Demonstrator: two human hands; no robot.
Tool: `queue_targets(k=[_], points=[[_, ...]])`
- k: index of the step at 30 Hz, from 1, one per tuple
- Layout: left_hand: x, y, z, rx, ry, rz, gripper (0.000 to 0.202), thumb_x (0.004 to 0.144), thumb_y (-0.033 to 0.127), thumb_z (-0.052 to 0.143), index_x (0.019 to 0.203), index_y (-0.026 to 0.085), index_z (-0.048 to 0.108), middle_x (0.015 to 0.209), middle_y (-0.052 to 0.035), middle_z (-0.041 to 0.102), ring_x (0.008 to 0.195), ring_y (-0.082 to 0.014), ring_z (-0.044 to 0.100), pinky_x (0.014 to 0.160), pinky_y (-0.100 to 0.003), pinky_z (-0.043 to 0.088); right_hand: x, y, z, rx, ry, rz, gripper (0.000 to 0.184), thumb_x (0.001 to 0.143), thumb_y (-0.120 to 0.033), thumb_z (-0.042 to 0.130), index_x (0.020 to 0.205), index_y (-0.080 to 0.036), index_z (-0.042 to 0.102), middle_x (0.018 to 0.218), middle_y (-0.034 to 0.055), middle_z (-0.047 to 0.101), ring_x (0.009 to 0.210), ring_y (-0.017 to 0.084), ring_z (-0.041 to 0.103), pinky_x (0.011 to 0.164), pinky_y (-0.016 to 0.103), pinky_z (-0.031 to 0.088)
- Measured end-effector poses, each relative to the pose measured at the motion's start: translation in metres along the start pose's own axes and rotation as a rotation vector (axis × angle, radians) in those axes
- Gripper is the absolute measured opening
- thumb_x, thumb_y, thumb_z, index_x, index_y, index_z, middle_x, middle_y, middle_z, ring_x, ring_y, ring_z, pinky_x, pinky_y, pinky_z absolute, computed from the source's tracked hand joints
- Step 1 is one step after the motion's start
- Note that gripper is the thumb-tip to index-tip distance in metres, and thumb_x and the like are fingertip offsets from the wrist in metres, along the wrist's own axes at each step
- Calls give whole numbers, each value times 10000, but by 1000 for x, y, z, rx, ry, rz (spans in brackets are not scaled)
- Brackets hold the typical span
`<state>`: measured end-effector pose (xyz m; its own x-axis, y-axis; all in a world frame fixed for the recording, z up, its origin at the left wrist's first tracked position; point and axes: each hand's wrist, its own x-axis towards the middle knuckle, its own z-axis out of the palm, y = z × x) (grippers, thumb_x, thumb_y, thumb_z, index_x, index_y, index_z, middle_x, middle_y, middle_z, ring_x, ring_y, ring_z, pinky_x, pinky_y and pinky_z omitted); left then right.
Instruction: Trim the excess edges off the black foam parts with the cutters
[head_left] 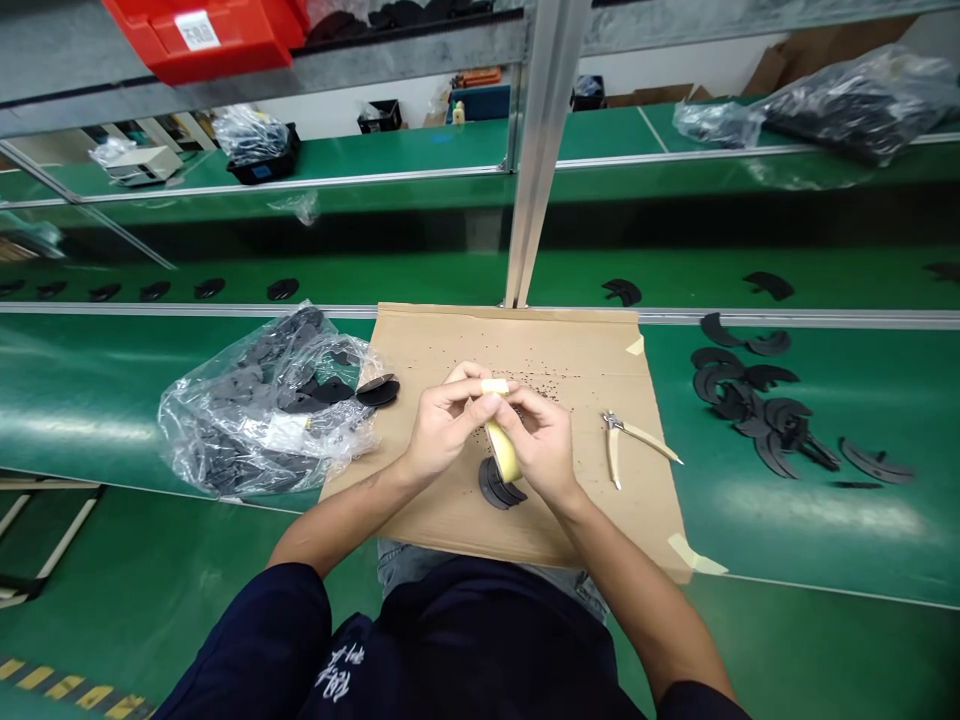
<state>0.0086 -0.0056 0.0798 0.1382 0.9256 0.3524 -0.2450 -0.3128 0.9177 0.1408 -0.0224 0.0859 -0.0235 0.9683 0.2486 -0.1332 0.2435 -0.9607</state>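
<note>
My left hand (442,425) and my right hand (541,443) meet over a cardboard sheet (600,530), both with fingers closed on a pale yellow roll of tape (503,451). The roll stands tilted, and its upper part is partly hidden by my fingers. Just below it lies a small stack of black crescent-shaped parts (498,484), close to but apparently not touching the roll. Small black specks are scattered across the cardboard in front of my hands.
A pair of pliers with cream handles (634,442) lies on the cardboard to the right. On the left, a plastic bag of black parts (259,410) rests on the green workbench (97,370). Several black crescents lie to the right. A metal upright (544,130) rises behind.
</note>
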Motion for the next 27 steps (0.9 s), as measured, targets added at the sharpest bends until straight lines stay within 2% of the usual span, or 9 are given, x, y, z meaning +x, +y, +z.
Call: queue_targets(k=[3, 5, 10, 13, 16, 19, 22, 24, 27], points=[[0, 0, 2, 17, 39, 6, 199, 898, 386, 759, 1020, 249, 835, 929, -56, 671, 930, -161, 639, 862, -298, 547, 0, 2, 0, -29, -18, -13, 345, 858, -498, 739, 697, -207, 649, 791, 28, 614, 854, 186, 581, 793, 324, 483], [1, -1, 2, 97, 45, 73, 188, 914, 370, 741, 1024, 248, 832, 936, -59, 702, 913, -158, 653, 831, -293, 552, 1, 1, 0, 13, -27, 32, 331, 857, -471, 735, 688, -202, 642, 780, 23, 597, 814, 174, 561, 744, 308, 471], [3, 7, 3, 329, 9, 446, 132, 939, 298, 713, 989, 245, 824, 837, -42, 702, 798, -142, 635, 703, -283, 522, -2, -11, 5, 290, -78, 286, 311, 811, -402, 747, 667, -189, 573, 635, -32, 502, 576, 100, 439, 541, 244, 351], [4, 18, -1, 382, -38, 567, 125, 959, 288, 687, 964, 250, 805, 791, -24, 678, 757, -136, 618, 673, -289, 498, -6, -26, 10, 463, -183, 403, 327, 824, -428, 720, 676, -195, 544, 596, -31, 541, 531, 99, 467, 507, 235, 335], [5, 26, -10, 492, -43, 723, 81, 943, 279, 707, 945, 267, 787, 806, -10, 691, 756, -137, 626, 685, -300, 496, -6, -42, 14, 516, -243, 414, 348, 834, -456, 720, 682, -185, 562, 603, -24, 567, 540, 93, 471, 515, 229, 330], [8, 31, -14, 615, 34, 906, 44, 908, 266, 747, 936, 265, 781, 836, -8, 711, 747, -140, 637, 682, -307, 501, -1, -53, 15, 472, -252, 353, 356, 808, -428, 763, 656, -170, 570, 585, -51, 501, 552, 70, 408, 530, 218, 295], [16, 36, -11, 628, 179, 940, 123, 938, 328, 711, 893, 232, 772, 795, -5, 683, 700, -130, 626, 631, -300, 483, 11, -59, 21, 451, -282, 250, 340, 812, -391, 766, 657, -164, 566, 606, -64, 466, 583, 63, 387, 550, 213, 295], [23, 43, -9, 591, 264, 937, 221, 942, 391, 707, 833, 202, 747, 764, 3, 654, 680, -119, 618, 619, -297, 475, 24, -63, 30, 421, -337, 205, 311, 868, -342, 719, 669, -162, 561, 618, -67, 462, 592, 60, 388, 551, 210, 298], [35, 57, -11, 507, 411, 778, 311, 967, 442, 679, 804, 178, 699, 784, 9, 641, 738, -122, 637, 647, -314, 463, 49, -69, 48, 328, -401, 207, 376, 949, -278, 650, 630, -168, 483, 582, -79, 398, 568, 48, 350, 521, 203, 267]])
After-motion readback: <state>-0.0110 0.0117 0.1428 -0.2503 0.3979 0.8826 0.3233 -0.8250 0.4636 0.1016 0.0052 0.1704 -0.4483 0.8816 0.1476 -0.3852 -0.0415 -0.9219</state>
